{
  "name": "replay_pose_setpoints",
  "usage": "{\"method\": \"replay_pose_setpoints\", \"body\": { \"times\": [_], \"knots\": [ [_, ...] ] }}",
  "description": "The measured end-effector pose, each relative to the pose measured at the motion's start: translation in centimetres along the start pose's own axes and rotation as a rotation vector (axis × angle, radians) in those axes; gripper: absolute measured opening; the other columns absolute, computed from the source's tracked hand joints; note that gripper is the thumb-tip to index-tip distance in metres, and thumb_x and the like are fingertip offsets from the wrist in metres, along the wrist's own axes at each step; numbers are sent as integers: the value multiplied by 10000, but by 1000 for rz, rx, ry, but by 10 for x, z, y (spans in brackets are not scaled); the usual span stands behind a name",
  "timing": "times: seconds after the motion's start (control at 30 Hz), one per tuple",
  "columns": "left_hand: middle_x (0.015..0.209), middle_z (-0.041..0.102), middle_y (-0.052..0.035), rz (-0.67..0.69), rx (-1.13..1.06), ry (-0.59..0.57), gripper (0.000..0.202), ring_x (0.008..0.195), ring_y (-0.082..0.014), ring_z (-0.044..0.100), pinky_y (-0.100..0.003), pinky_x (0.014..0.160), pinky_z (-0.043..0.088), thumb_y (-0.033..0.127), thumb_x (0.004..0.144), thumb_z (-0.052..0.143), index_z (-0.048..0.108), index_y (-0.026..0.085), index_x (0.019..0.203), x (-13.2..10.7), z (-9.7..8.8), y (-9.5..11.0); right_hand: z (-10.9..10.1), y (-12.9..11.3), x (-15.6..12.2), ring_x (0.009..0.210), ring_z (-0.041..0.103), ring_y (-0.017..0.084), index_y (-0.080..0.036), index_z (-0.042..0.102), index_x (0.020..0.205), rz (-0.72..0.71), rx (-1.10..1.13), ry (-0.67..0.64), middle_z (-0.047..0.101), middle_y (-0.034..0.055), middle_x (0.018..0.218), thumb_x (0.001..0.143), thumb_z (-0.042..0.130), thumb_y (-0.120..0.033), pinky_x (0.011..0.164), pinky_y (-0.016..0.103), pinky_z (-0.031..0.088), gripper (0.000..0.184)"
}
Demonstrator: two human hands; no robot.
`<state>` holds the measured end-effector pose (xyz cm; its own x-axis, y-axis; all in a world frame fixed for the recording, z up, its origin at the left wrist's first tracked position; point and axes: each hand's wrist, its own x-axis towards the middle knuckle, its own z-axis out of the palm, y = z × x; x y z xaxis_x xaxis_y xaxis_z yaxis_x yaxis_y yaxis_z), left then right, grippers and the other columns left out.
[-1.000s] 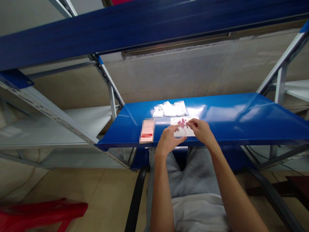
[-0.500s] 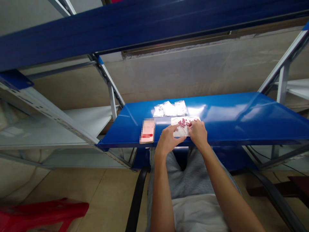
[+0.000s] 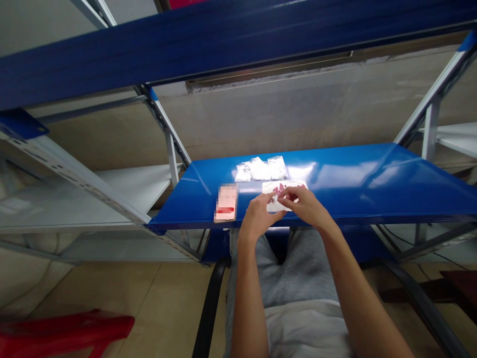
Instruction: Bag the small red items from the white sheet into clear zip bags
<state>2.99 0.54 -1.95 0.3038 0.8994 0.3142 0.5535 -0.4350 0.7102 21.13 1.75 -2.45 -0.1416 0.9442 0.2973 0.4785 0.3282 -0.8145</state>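
Note:
A small clear plastic bag [image 3: 274, 190] with several small red beads in it lies on the blue shelf [image 3: 354, 184] near its front edge. My left hand [image 3: 257, 217] pinches the bag's near left corner with thumb and forefinger. My right hand [image 3: 303, 205] lies over the bag's right part, thumb and forefinger pressed together on it; what they pinch beyond the bag is too small to make out. Behind the bag lie three small clear bags [image 3: 262, 168] in a row.
A phone [image 3: 226, 203] lies flat at the shelf's front edge, left of my hands. A blue beam [image 3: 223, 44] crosses overhead. White shelves [image 3: 130, 184] stand left and right. My lap and a black chair arm [image 3: 208, 308] are below. A red stool [image 3: 63, 330] sits bottom left.
My right hand shifted slightly left over the bag, its fingers now pinching nearer the bag's middle. My left hand and the bag have hardly moved.

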Motion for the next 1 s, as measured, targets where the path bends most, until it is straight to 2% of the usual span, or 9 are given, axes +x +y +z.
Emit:
{"method": "replay_pose_setpoints", "body": {
  "times": [0.13, 0.33, 0.5, 0.57, 0.63, 0.77, 0.9, 1.0],
  "knots": [
    [1177, 747, -107, 2, 3, 8, 572, 1056, -261, 703, -398, 949, 552, 312, 801, 821, 664, 189, 1337, 0, -1, -1, -4, -2, -3, 758, 603, 196, -186, 754, 911, 11, 38, -19, 736, 65, 888, 900, 577, -429, 695, 319, 440, 301],
    [1126, 751, -104, -10, 11, 71, 533, 1006, -239, 698, -369, 912, 555, 320, 817, 800, 675, 177, 1314, 0, -7, 3, -12, -11, -9, 779, 650, 201, -185, 730, 812, 31, 160, -213, 746, 51, 824, 868, 636, -430, 725, 318, 487, 268],
    [1087, 760, -89, -55, -139, 95, 596, 981, -225, 699, -356, 905, 557, 363, 761, 858, 682, 180, 1300, -1, -12, 2, -14, -19, -7, 681, 624, 176, -177, 696, 737, 45, 154, -122, 711, 42, 717, 828, 645, -388, 609, 281, 455, 236],
    [1065, 769, -77, -80, -243, 107, 497, 977, -213, 705, -344, 899, 555, 362, 809, 814, 701, 191, 1263, -1, -15, -1, -17, -23, -5, 666, 628, 174, -175, 691, 766, 59, 178, -102, 714, 49, 721, 834, 640, -387, 565, 268, 439, 228],
    [1028, 777, -69, -104, -341, 133, 328, 951, -204, 716, -334, 878, 556, 365, 872, 739, 736, 190, 1149, 0, -17, -4, -20, -28, -2, 676, 653, 179, -175, 686, 809, 71, 227, -91, 726, 58, 746, 841, 641, -384, 539, 258, 427, 216],
    [883, 775, -59, -146, -503, 196, 203, 850, -199, 732, -320, 815, 569, 368, 883, 692, 717, 169, 916, 1, -20, -4, -20, -34, -1, 724, 705, 195, -186, 671, 933, 70, 334, -43, 745, 54, 762, 840, 668, -367, 544, 251, 425, 203],
    [837, 767, -55, -175, -561, 212, 191, 815, -196, 732, -308, 769, 569, 367, 859, 696, 689, 177, 871, 1, -22, 0, -18, -32, -6, 788, 728, 218, -184, 672, 1018, 105, 482, -28, 770, 71, 806, 825, 709, -433, 575, 265, 448, 316],
    [837, 768, -58, -182, -572, 229, 195, 808, -198, 730, -305, 744, 564, 376, 851, 690, 678, 182, 869, 2, -21, 3, -20, -28, -10, 793, 723, 224, -176, 701, 938, 141, 520, -67, 770, 81, 794, 772, 767, -477, 585, 270, 446, 350]
  ]
}}
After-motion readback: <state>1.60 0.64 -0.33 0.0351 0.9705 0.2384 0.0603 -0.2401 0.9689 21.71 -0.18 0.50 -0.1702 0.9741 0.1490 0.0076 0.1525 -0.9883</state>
